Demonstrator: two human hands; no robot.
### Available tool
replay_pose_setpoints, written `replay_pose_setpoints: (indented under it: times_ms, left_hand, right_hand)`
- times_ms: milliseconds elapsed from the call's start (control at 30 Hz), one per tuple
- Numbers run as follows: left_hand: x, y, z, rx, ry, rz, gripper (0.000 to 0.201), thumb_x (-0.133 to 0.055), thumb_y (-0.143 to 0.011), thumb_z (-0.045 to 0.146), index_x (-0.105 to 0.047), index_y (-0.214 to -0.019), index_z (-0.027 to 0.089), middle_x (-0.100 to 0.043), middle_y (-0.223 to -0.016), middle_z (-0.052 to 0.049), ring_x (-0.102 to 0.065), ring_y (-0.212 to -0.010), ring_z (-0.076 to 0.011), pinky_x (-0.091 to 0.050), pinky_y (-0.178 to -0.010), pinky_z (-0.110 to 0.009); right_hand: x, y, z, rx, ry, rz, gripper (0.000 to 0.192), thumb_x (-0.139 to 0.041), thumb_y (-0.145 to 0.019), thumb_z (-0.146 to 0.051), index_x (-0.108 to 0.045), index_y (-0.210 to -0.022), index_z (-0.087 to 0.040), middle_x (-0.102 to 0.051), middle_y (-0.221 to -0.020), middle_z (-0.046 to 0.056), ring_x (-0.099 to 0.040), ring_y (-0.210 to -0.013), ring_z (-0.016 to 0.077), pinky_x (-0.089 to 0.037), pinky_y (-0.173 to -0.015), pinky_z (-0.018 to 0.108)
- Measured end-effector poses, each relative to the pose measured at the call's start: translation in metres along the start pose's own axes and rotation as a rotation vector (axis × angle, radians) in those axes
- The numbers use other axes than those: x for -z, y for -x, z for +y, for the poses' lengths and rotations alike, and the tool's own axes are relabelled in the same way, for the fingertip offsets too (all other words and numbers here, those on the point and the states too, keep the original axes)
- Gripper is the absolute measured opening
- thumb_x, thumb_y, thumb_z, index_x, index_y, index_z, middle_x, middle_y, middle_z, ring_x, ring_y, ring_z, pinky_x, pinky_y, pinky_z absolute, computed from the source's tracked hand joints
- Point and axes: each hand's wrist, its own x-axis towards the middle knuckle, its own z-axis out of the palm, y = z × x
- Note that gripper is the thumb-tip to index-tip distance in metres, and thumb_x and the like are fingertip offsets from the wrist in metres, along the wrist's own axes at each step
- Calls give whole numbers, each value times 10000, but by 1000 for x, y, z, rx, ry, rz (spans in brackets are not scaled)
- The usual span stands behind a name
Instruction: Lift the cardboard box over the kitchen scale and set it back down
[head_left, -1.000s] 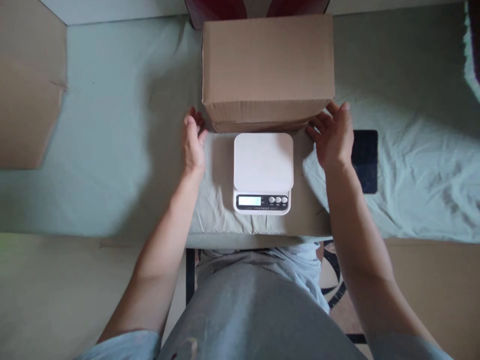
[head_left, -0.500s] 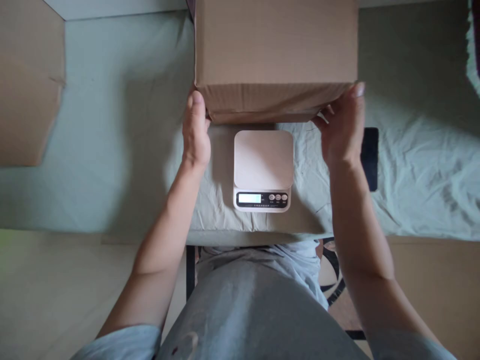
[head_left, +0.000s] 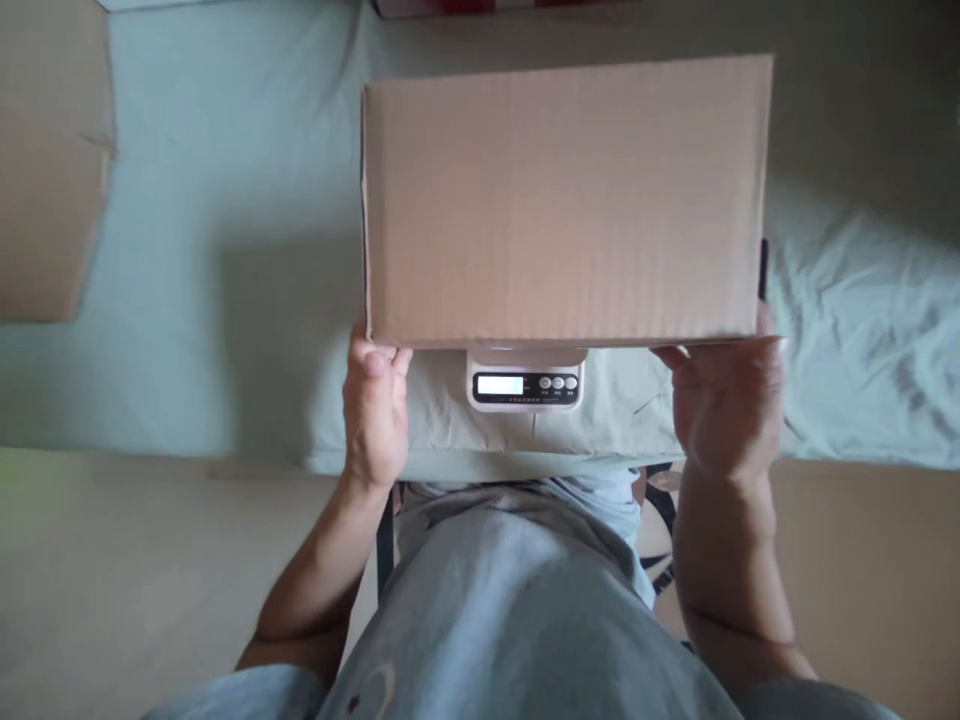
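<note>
A closed brown cardboard box (head_left: pixel 562 200) is held up in both my hands, over a small white digital scale (head_left: pixel 525 383). My left hand (head_left: pixel 375 420) grips the box's near left bottom corner, fingers under it. At the near right corner my right hand (head_left: pixel 727 400) grips it the same way. The box hides the scale's platform; only its front strip with the lit display and three buttons shows. Whether the box touches the scale I cannot tell.
A pale green sheet (head_left: pixel 225 250) covers the surface under the scale. A flat piece of cardboard (head_left: pixel 45 170) lies at the far left. A dark flat object (head_left: pixel 763 270) peeks out behind the box's right edge. More cardboard (head_left: pixel 862 560) lies at the lower right.
Both hands took hold of the box at the back, lifted it and brought it toward me. It now covers the scale's platform, which was fully visible before.
</note>
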Motion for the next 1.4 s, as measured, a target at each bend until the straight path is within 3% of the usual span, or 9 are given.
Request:
replay_pose_setpoints:
  times_ms: [100,267,400,533,633,767,1100,1267,1400]
  left_hand:
    - [1,6,-2,20,-11,-8,326,-475,-896,539,-628,-1086,322,-562,-1363,-23,-491,-1312,-240,-396,-1109,-459]
    - [2,6,-6,23,-22,27,313,-481,-879,561,-647,-993,320,-584,-1335,-9,-503,-1294,-228,-415,-1089,-438]
    - [3,7,-11,31,-33,56,343,-477,-872,580,-637,-1035,324,-609,-1291,-13,-527,-1259,-220,-399,-1103,-440]
    - [1,8,-12,10,-16,40,302,-471,-889,546,-650,-909,304,-627,-1279,7,-542,-1244,-221,-406,-1097,-451]
    - [-1,6,-9,-38,-23,33,329,-443,-896,540,-668,-1035,345,-570,-1378,33,-480,-1326,-227,-374,-1143,-449]
    - [1,1,-5,-48,-36,51,434,-413,-894,555,-581,-1269,413,-480,-1463,89,-330,-1446,-220,-295,-1214,-431]
    - [5,1,1,-40,-71,66,434,-385,-906,542,-575,-1273,408,-468,-1471,88,-326,-1450,-231,-311,-1198,-435]
    - [6,9,6,2,-120,90,457,-348,-913,544,-553,-1299,412,-488,-1458,82,-338,-1439,-236,-298,-1194,-453]
    - [8,17,6,45,-110,73,485,-379,-881,597,-554,-1296,418,-455,-1487,68,-296,-1457,-267,-364,-1138,-477]
  right_hand:
    - [2,8,6,-10,33,30,497,-425,-837,-659,-620,-1184,-362,-662,-1166,31,-571,-1245,279,-578,-904,521]
    - [5,11,9,-33,26,39,486,-407,-850,-654,-623,-1170,-358,-669,-1184,24,-595,-1209,261,-555,-951,516]
    - [6,12,14,-43,27,38,489,-397,-856,-652,-609,-1186,-360,-659,-1199,23,-600,-1196,256,-540,-972,517]
    - [3,12,15,-25,24,29,479,-390,-850,-658,-612,-1155,-362,-664,-1166,18,-593,-1206,265,-510,-1007,539]
    - [2,13,10,-52,-12,11,506,-324,-880,-638,-603,-1185,-348,-665,-1189,22,-575,-1242,272,-453,-1063,576]
    - [6,15,5,-93,-32,32,521,-309,-887,-632,-589,-1229,-356,-635,-1274,-3,-539,-1294,271,-379,-1120,606]
    - [13,13,8,-103,-9,55,510,-364,-856,-672,-602,-1206,-388,-613,-1324,-45,-519,-1309,263,-329,-1150,615]
    - [15,11,5,-123,11,64,558,-374,-825,-700,-594,-1221,-375,-606,-1322,-17,-504,-1321,297,-313,-1131,649]
    - [12,12,5,-92,-10,89,518,-359,-857,-613,-603,-1221,-337,-623,-1288,18,-530,-1293,296,-342,-1111,626]
